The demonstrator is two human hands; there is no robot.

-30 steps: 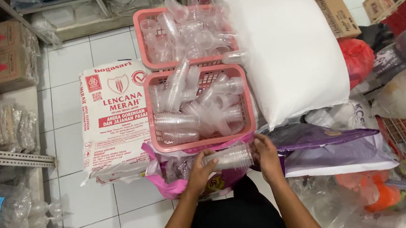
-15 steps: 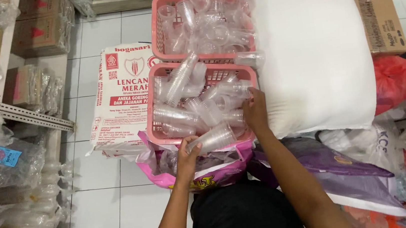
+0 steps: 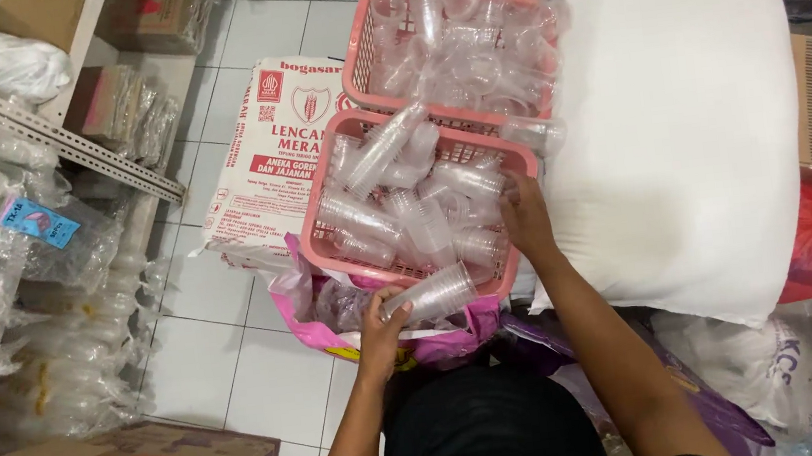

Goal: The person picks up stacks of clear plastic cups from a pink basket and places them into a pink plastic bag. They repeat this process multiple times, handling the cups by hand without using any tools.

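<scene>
The left hand (image 3: 383, 328) is grasping a short stack of clear plastic cups (image 3: 430, 298) lying on its side, its fingers wrapping the stack's closed end while the open end is pointing right, just over the front rim of the near pink basket (image 3: 321, 229). The right hand (image 3: 525, 213) is reaching into the same basket at its right side, fingers curling down among the loose cups (image 3: 395, 214); whether it is actually gripping 1 or only touching them is not clear from this view. A 2nd pink basket (image 3: 365, 56) is sitting behind, also piled with cups, some overhanging its rim. The near basket is resting on a pink plastic bag (image 3: 307, 321) and soft bundles rather than on the floor, so it is probably sitting unsteadily; pressing down on its right side with the reaching hand could be tipping it and spilling cups toward the white tiled floor (image 3: 239, 356). The held stack is being pinched at only 1 end, so the outer cups could be sliding off and dropping onto the bag. Thin cups like these are likely crushing or cracking if squeezed hard. The big white sack (image 3: 686, 118) is leaning against both baskets on the right, and nudging it could be shifting them toward the printed flour sack (image 3: 263, 162) on the left.
</scene>
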